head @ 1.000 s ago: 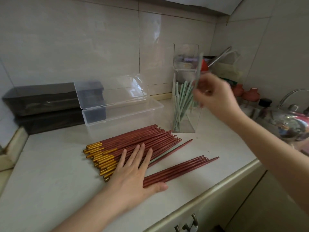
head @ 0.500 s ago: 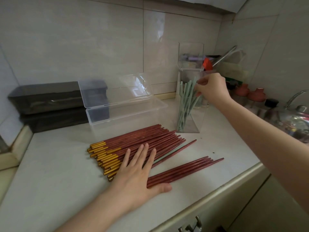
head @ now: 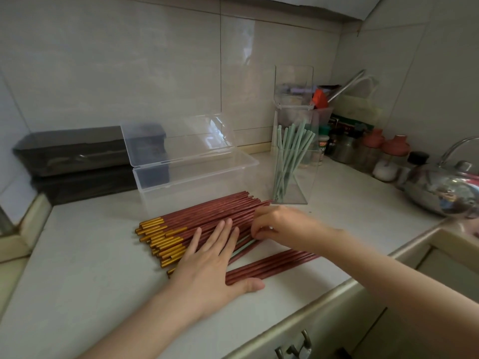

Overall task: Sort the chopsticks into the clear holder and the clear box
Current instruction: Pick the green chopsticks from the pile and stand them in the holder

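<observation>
My right hand had come down from the top of the clear holder to the pile of red chopsticks, while my left hand stayed flat where it was.

Far to the left of the pile and behind it, two black trays sat stacked against the wall. Directly behind the pile stood the clear box, its lid tipped open and nothing visible inside. The pile itself lay on the worktop with its gold ends pointing left. My left hand rested on the pile's near side, fingers straight and spread wide, palm down.

Just right of those fingers, a single green chopstick showed among the red ones. My right hand reached over the pile's right end with its fingers curled narrow, the tips down at that green chopstick. I could not tell whether they had actually closed on it.

On the near side of the pile, a few loose red chopsticks lay apart, one end by my left thumb. Behind the pile's right end stood the clear holder, upright, with green chopsticks leaning inside it. Well to the right of the pile were jars and a shiny kettle.
</observation>
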### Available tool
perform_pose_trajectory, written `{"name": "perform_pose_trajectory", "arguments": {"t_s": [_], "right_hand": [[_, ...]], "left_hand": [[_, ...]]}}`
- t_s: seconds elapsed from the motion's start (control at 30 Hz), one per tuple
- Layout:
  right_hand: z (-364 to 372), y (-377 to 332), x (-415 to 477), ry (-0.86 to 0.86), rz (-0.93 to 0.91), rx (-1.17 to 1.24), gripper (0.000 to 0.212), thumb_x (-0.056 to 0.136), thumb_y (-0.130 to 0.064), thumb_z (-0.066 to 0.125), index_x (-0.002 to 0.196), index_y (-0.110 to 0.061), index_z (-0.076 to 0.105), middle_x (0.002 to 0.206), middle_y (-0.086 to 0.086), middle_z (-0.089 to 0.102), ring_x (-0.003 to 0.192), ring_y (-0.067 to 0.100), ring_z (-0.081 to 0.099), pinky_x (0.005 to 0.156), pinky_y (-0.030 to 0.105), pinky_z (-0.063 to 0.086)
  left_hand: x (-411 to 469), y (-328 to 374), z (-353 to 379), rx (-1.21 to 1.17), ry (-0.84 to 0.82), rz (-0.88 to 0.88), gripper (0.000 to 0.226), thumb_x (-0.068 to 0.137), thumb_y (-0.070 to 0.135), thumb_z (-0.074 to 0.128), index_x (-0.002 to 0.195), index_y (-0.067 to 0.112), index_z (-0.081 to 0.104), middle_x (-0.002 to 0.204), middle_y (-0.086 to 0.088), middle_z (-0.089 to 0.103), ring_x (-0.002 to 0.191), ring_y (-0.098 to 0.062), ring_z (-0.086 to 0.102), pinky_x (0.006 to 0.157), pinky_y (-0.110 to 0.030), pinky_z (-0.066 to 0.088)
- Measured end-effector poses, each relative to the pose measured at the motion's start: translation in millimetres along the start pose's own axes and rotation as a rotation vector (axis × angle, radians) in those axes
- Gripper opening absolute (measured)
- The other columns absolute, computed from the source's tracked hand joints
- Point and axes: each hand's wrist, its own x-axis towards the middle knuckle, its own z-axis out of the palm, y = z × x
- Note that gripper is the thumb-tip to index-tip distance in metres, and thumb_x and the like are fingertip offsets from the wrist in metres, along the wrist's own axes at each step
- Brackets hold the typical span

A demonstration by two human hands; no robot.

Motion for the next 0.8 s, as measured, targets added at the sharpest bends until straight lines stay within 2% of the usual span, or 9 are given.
{"name": "perform_pose_trajectory", "arguments": {"t_s": [0.23, 0.33, 0.47, 0.6, 0.7, 0.8], "right_hand": [[-1, 0, 2, -0.075, -0.174, -0.2, 0.005, 0.084, -0.004, 0.062, 0.085, -0.009, 0.062, 0.086, 0.005, 0.053, 0.071, 0.024, 0.055, 0.059, 0.042, 0.048], [-4, -3, 4, -0.12, -0.22, -0.229, 0.001, 0.085, -0.007, 0.059, 0.085, -0.008, 0.059, 0.086, 0.006, 0.054, 0.073, 0.026, 0.056, 0.062, 0.042, 0.049], [-13, -10, 2, -0.176, -0.206, -0.259, 0.006, 0.084, -0.009, 0.055, 0.088, -0.005, 0.058, 0.088, 0.009, 0.059, 0.076, 0.027, 0.056, 0.063, 0.035, 0.044], [-14, -14, 5, -0.208, -0.203, -0.23, 0.012, 0.083, -0.004, 0.055, 0.094, -0.007, 0.057, 0.092, 0.008, 0.06, 0.078, 0.027, 0.056, 0.065, 0.037, 0.046], [-15, -7, 1, -0.193, -0.226, -0.24, 0.016, 0.08, 0.0, 0.055, 0.095, -0.008, 0.055, 0.09, 0.007, 0.057, 0.075, 0.025, 0.055, 0.06, 0.036, 0.044], [-28, 9, -11, -0.124, -0.108, -0.238, 0.015, 0.082, 0.001, 0.054, 0.093, -0.009, 0.055, 0.088, 0.002, 0.056, 0.073, 0.017, 0.055, 0.062, 0.028, 0.049]], "left_hand": [[-1, 1, 0, -0.002, -0.008, 0.008, 0.113, 0.051, 0.089, -0.01, 0.141, 0.021, -0.025, 0.148, 0.004, -0.035, 0.134, -0.008, -0.035, 0.116, -0.042, -0.013], [-1, 1, 2, -0.009, -0.014, 0.01, 0.114, 0.052, 0.089, -0.009, 0.142, 0.02, -0.025, 0.147, 0.003, -0.036, 0.133, -0.008, -0.036, 0.116, -0.042, -0.012], [0, 0, 2, -0.03, -0.023, 0.018, 0.113, 0.054, 0.089, -0.007, 0.143, 0.021, -0.024, 0.147, 0.004, -0.036, 0.133, -0.007, -0.036, 0.116, -0.042, -0.012], [0, 0, 1, -0.035, -0.034, 0.011, 0.11, 0.06, 0.089, 0.0, 0.142, 0.02, -0.026, 0.147, 0.005, -0.036, 0.133, -0.006, -0.036, 0.116, -0.042, -0.014], [-1, 1, 1, -0.034, -0.035, 0.001, 0.109, 0.062, 0.087, 0.002, 0.141, 0.018, -0.028, 0.147, 0.006, -0.036, 0.133, -0.006, -0.036, 0.116, -0.041, -0.014], [-1, 1, 2, -0.04, -0.04, -0.001, 0.109, 0.063, 0.088, 0.003, 0.14, 0.018, -0.03, 0.146, 0.007, -0.037, 0.133, -0.006, -0.036, 0.116, -0.041, -0.014]]}}
